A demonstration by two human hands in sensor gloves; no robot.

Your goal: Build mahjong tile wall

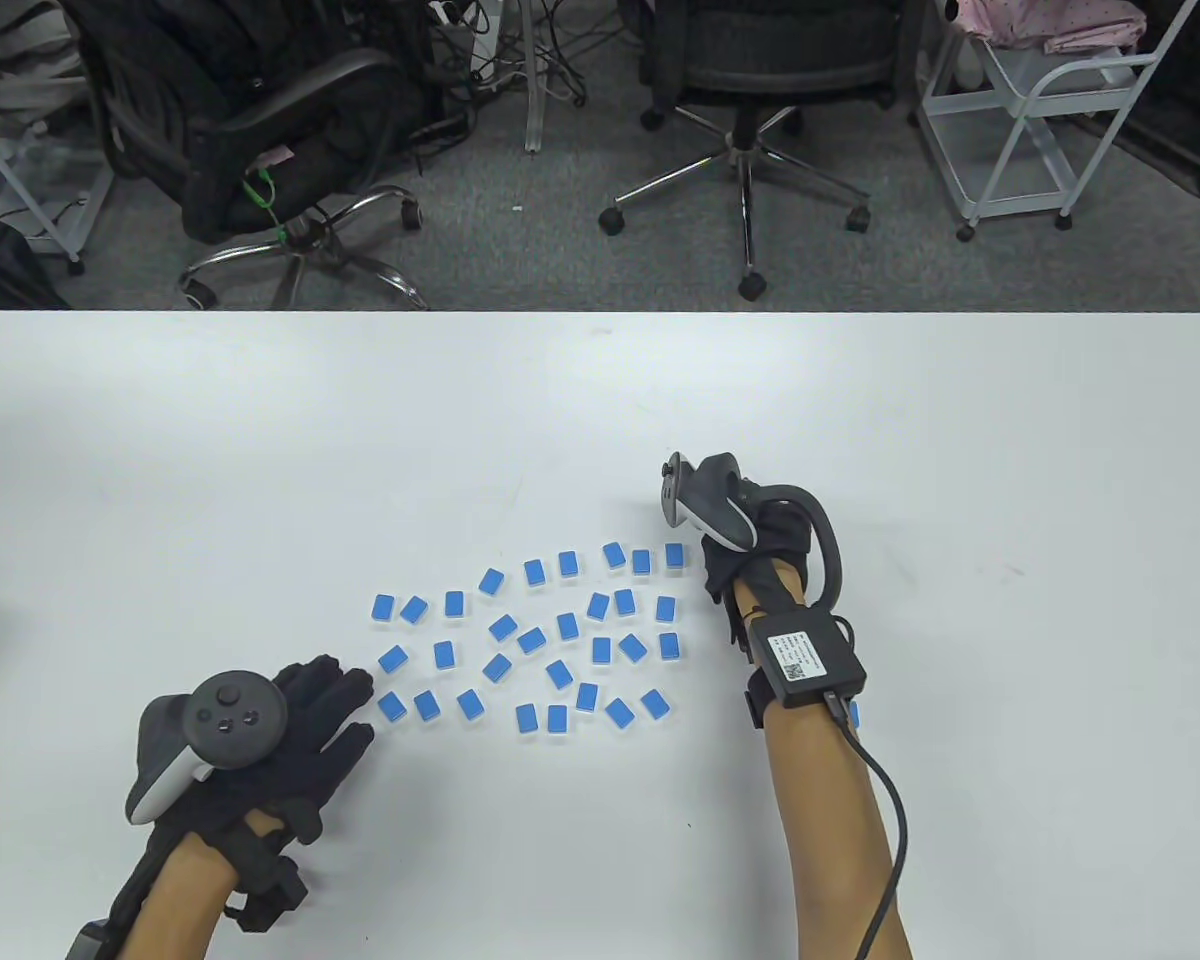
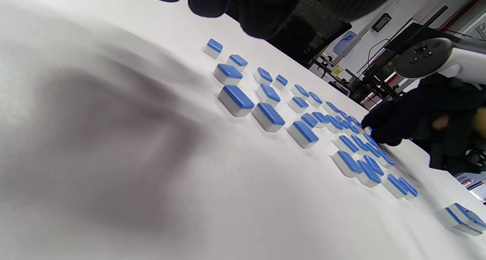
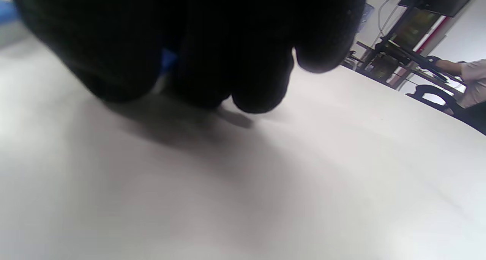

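Several blue-backed mahjong tiles (image 1: 560, 640) lie scattered singly on the white table (image 1: 260, 450); they also show in the left wrist view (image 2: 269, 116). My left hand (image 1: 345, 705) lies with fingers stretched out at the left end of the scatter, just short of a tile (image 1: 392, 706), holding nothing. My right hand (image 1: 715, 580) is at the right end of the far row, beside a tile (image 1: 674, 556), fingers curled down to the table. In the right wrist view a sliver of a blue tile (image 3: 167, 60) shows between its dark fingers (image 3: 250, 89).
One tile (image 1: 853, 715) peeks out from behind my right forearm. Office chairs (image 1: 750, 60) and a white rack (image 1: 1040, 110) stand on the floor beyond the table's far edge.
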